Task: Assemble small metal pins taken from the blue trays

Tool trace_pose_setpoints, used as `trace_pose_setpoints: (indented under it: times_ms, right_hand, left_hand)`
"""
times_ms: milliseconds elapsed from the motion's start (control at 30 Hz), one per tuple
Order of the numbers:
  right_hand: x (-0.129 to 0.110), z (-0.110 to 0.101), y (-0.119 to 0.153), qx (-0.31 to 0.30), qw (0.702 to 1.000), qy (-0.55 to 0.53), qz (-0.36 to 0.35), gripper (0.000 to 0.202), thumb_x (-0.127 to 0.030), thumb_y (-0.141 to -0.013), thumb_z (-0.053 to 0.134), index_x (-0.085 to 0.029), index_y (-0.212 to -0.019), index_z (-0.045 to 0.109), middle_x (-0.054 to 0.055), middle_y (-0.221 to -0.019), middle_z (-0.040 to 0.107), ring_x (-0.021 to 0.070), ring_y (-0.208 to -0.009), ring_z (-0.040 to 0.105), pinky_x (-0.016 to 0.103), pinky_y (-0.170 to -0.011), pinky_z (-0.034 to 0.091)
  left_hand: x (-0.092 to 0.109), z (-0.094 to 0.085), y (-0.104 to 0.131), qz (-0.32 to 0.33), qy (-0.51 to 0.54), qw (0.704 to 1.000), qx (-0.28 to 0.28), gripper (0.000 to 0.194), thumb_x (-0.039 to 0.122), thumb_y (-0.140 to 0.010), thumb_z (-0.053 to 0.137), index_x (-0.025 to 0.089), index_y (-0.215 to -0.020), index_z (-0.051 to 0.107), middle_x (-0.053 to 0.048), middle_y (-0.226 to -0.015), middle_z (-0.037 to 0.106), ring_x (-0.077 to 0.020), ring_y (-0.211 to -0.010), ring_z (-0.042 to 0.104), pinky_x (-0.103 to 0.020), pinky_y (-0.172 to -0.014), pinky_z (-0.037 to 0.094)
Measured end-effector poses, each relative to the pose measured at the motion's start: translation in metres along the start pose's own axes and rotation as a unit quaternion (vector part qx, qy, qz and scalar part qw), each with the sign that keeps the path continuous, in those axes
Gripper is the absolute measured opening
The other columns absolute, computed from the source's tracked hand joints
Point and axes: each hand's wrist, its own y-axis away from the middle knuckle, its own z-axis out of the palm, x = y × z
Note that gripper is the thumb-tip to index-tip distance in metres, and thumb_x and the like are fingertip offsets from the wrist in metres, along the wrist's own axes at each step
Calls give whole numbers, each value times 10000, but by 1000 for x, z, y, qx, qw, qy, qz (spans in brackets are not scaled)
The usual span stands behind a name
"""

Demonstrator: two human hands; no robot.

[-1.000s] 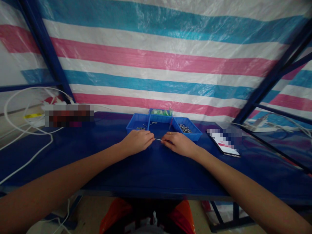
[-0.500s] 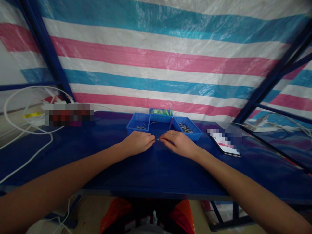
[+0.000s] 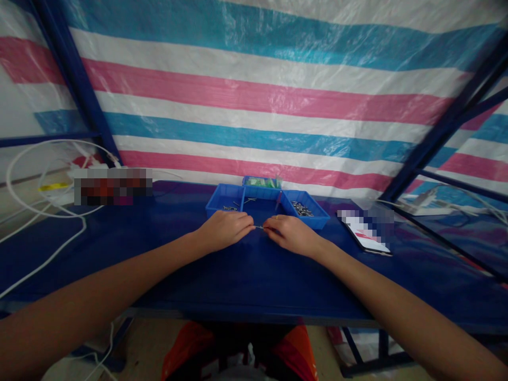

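Observation:
My left hand (image 3: 229, 230) is closed, its fingertips pinching one end of a thin silvery screw-like pin (image 3: 259, 227). My right hand (image 3: 293, 234), with a ring on one finger, is closed at the pin's other end. Whether a separate small part sits in the right fingertips is too small to tell. Just behind the left hand stands a blue tray (image 3: 222, 191) with a few thin metal pins (image 3: 229, 208) in it. Beyond the right hand, another blue tray (image 3: 319, 217) holds many small metal pieces (image 3: 302, 208).
A third blue bin (image 3: 262, 191) at the back has green-and-clear plastic packaging (image 3: 266, 182) in it. A phone (image 3: 367, 233) lies right on the blue table (image 3: 254, 280). White cables (image 3: 59, 264) run along the left side. Striped sheeting (image 3: 257, 100) hangs behind.
The hands have drawn slightly apart, mostly my right hand shifting right, and more of the thin pin shows between the fingertips. Trays and phone stay in place.

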Motion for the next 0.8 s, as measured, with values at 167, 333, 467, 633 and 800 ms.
trace_pose_setpoints:
  times_ms: [167,333,467,633,800]
  right_hand:
    - [-3,3,-1,-25,999,3,-29,163,-204,-893,443,-152,-867,595,50,-785,615,142,-718,564,240,-665,390]
    - [-2,3,-1,-19,1000,0,-19,149,-210,-890,453,-159,-871,591,42,-792,615,137,-727,564,236,-673,383]
    - [1,0,0,1,1000,-7,15,121,-226,-876,487,-166,-854,589,31,-773,615,132,-707,560,231,-650,373]
    - [-1,-5,1,29,999,-19,24,162,-270,-898,462,-167,-837,572,24,-733,607,129,-669,555,234,-635,371]
    - [-8,-8,2,45,999,-24,-10,209,-294,-921,422,-168,-888,586,49,-788,628,149,-750,578,250,-690,397]
  left_hand:
    - [4,1,2,59,-6,998,30,316,301,-951,332,167,-869,605,-15,-787,621,-118,-741,590,-225,-645,403]
    - [3,1,2,51,-16,998,33,276,285,-943,354,178,-892,604,-9,-801,618,-121,-752,589,-227,-641,401]
    - [2,1,0,18,-8,1000,4,262,281,-937,366,180,-876,599,-7,-801,617,-132,-765,593,-234,-642,407]
    - [0,3,0,-30,13,998,-46,213,278,-907,426,172,-846,600,-7,-789,627,-136,-718,598,-231,-594,400]
    - [0,9,1,-24,31,998,-53,213,294,-904,430,175,-846,596,-6,-790,628,-133,-708,597,-228,-583,393]
